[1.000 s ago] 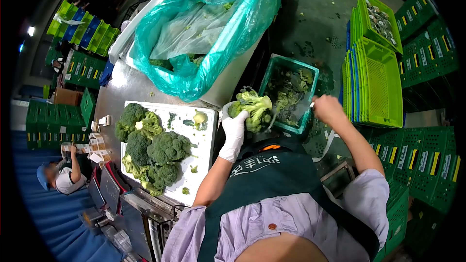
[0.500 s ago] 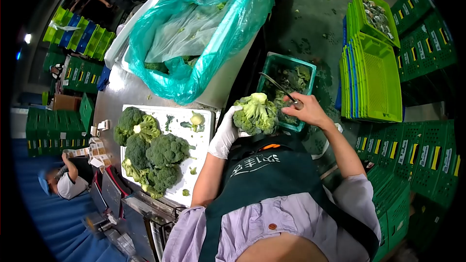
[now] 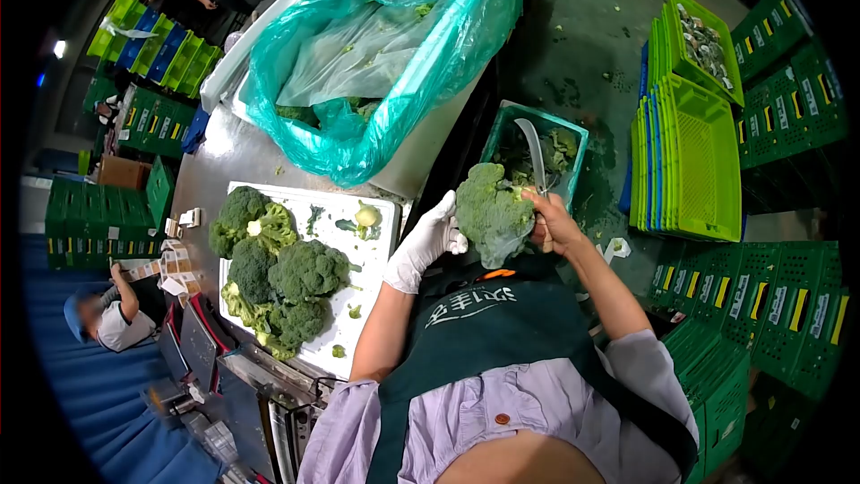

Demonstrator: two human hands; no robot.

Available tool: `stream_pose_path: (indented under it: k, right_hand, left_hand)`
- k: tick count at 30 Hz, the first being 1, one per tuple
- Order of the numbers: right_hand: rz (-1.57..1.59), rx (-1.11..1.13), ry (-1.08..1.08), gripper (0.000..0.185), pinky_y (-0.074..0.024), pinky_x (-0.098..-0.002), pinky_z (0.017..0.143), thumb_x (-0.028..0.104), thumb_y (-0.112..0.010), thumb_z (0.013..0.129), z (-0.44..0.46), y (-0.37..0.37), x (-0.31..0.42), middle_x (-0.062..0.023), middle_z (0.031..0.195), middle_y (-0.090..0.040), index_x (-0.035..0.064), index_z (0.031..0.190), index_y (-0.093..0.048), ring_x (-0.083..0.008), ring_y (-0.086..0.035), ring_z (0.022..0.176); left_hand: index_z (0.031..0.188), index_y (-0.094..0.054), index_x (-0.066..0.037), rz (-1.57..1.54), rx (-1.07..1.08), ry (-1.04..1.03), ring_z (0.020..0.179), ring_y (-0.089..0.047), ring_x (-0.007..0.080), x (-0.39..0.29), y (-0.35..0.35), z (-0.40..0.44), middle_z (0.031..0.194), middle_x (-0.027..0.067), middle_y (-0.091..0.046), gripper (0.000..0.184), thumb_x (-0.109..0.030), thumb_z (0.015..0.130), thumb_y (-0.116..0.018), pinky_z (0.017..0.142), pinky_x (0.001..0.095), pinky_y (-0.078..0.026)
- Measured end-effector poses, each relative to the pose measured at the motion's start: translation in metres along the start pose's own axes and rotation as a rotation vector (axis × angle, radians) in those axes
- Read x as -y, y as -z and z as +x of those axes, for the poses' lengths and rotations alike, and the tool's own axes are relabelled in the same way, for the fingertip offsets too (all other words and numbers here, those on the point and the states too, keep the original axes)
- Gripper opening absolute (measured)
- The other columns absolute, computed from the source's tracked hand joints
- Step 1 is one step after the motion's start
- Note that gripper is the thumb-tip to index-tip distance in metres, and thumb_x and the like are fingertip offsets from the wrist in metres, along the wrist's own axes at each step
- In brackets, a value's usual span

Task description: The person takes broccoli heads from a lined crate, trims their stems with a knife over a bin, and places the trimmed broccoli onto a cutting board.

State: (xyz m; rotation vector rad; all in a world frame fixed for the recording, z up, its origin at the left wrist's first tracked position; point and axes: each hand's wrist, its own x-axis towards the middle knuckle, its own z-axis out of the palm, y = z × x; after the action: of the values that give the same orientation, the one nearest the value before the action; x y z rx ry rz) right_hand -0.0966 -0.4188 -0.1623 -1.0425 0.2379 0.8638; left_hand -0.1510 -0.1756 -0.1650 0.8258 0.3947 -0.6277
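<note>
One broccoli head (image 3: 493, 213) is held up in front of my apron, its green florets facing me. My right hand (image 3: 557, 226) grips a curved knife (image 3: 535, 151), blade pointing up and away, with its fingers also against the broccoli's right side. On the other side is my white-gloved left hand (image 3: 428, 240), half curled with thumb and fingers apart, at the broccoli's left edge; whether it touches is unclear. To the left, several broccoli heads (image 3: 306, 271) lie on a white tray (image 3: 365, 341) with leaf scraps and a pale cut stem piece (image 3: 366, 216).
A teal plastic bag (image 3: 358, 154) lines a box ahead on the metal table (image 3: 204, 170). A green bin (image 3: 578, 161) of trimmings stands on the floor beyond my hands. Lime crates (image 3: 706, 157) and dark green crates (image 3: 717, 291) are stacked right. Another person (image 3: 125, 327) is at left.
The broccoli has turned from stem side showing to florets showing. My right hand has come against it, the knife now more upright. My left hand's hold has loosened.
</note>
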Motion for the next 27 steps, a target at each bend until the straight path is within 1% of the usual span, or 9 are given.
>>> stream_pose_path:
  k: [3, 5, 7, 8, 15, 19, 22, 25, 27]
  right_hand:
    - [0.173, -0.061, 0.01, 0.026, -0.0296, -0.0234, 0.036, 0.033, -0.063, 0.085, -0.004, -0.012, -0.013, -0.0004, 0.056, -0.042, 0.0111, 0.09, -0.05, -0.0073, -0.033, 0.038]
    - [0.257, -0.205, -0.035, 0.028, -0.0315, -0.0244, 0.037, 0.035, -0.061, 0.087, -0.004, -0.016, -0.021, -0.0041, 0.059, -0.045, 0.0105, 0.097, -0.051, -0.0076, -0.035, 0.04]
    - [0.201, -0.2, -0.037, 0.034, -0.033, -0.0247, 0.037, 0.038, -0.059, 0.087, -0.005, -0.019, -0.024, -0.0058, 0.06, -0.047, 0.0101, 0.104, -0.049, -0.0079, -0.036, 0.041]
    - [0.236, -0.207, -0.086, 0.037, -0.0336, -0.0247, 0.037, 0.039, -0.059, 0.087, -0.008, -0.024, -0.025, -0.0064, 0.06, -0.048, 0.0097, 0.106, -0.047, -0.008, -0.037, 0.041]
    - [-0.022, -0.196, -0.18, 0.039, -0.0312, -0.0217, 0.037, 0.042, -0.055, 0.091, -0.039, -0.058, 0.004, -0.0082, 0.061, -0.052, 0.0092, 0.102, -0.038, -0.0062, -0.038, 0.042]
    - [-0.263, 0.013, 0.112, 0.037, -0.0353, -0.0212, 0.04, 0.037, -0.064, 0.086, -0.053, -0.056, 0.003, -0.0089, 0.065, -0.061, 0.0037, 0.094, -0.05, -0.0066, -0.043, 0.041]
    - [-0.778, -0.088, 0.65, 0.022, -0.0421, -0.0259, 0.044, 0.023, -0.069, 0.082, -0.054, -0.043, -0.005, -0.0043, 0.054, -0.058, 0.004, 0.085, -0.058, -0.0124, -0.057, 0.047]
    - [-1.315, -0.138, 0.863, 0.019, -0.0462, -0.0328, 0.047, 0.017, -0.071, 0.076, -0.067, -0.032, 0.025, -0.01, 0.058, -0.06, 0.0063, 0.082, -0.056, -0.0248, -0.062, 0.052]
    - [-1.452, -0.107, 0.875, 0.018, -0.0461, -0.0355, 0.046, 0.016, -0.07, 0.075, -0.067, -0.021, 0.034, -0.0107, 0.06, -0.061, 0.0063, 0.079, -0.055, -0.0278, -0.061, 0.053]
  left_hand:
    - [0.11, -0.056, -0.008, 0.211, -0.073, -0.059, 0.061, -0.058, 0.0115, 0.003, 0.005, 0.0, 0.08, -0.0005, -0.059, 0.056, -0.059, 0.087, -0.047, 0.048, 0.0244, -0.043]
    - [0.124, -0.048, -0.007, 0.308, -0.118, -0.069, 0.086, -0.06, 0.0144, 0.003, 0.001, -0.002, 0.103, 0.0032, -0.06, 0.063, -0.058, 0.086, -0.05, 0.064, 0.0282, -0.048]
    - [0.138, -0.033, -0.008, 0.39, -0.231, -0.438, 0.114, -0.05, 0.0191, 0.006, -0.013, -0.004, 0.131, 0.0087, -0.047, 0.077, -0.056, 0.083, -0.056, 0.086, 0.0324, -0.045]
    - [0.144, -0.024, -0.009, 0.303, -0.023, -0.496, 0.13, -0.035, 0.0218, 0.006, -0.009, -0.003, 0.145, 0.0093, -0.031, 0.088, -0.05, 0.078, -0.065, 0.101, 0.0362, -0.035]
    - [0.141, -0.027, -0.007, -0.27, 0.111, -0.271, 0.127, -0.04, 0.0281, 0.018, -0.014, -0.003, 0.14, 0.0136, -0.038, 0.087, -0.042, 0.075, -0.072, 0.106, 0.0413, -0.034]
    - [0.141, -0.028, -0.007, -0.545, 0.185, -0.235, 0.125, -0.042, 0.03, 0.031, 0.001, -0.006, 0.139, 0.0127, -0.04, 0.078, -0.046, 0.083, -0.061, 0.105, 0.0438, -0.035]
    - [0.139, -0.035, -0.014, 0.568, -0.043, -0.551, 0.127, -0.038, 0.0307, 0.055, 0.022, 0.013, 0.143, 0.0092, -0.036, 0.065, -0.046, 0.086, -0.055, 0.104, 0.0477, -0.035]
    - [0.139, -0.037, -0.019, 1.0, -0.086, -0.517, 0.131, -0.031, 0.0336, 0.047, 0.017, 0.008, 0.146, 0.0072, -0.03, 0.062, -0.044, 0.085, -0.055, 0.103, 0.0507, -0.035]
    - [0.143, -0.025, -0.015, -0.228, 0.511, -0.358, 0.13, -0.033, 0.0291, 0.044, 0.019, 0.008, 0.146, 0.0092, -0.031, 0.061, -0.037, 0.09, -0.047, 0.108, 0.0445, -0.029]
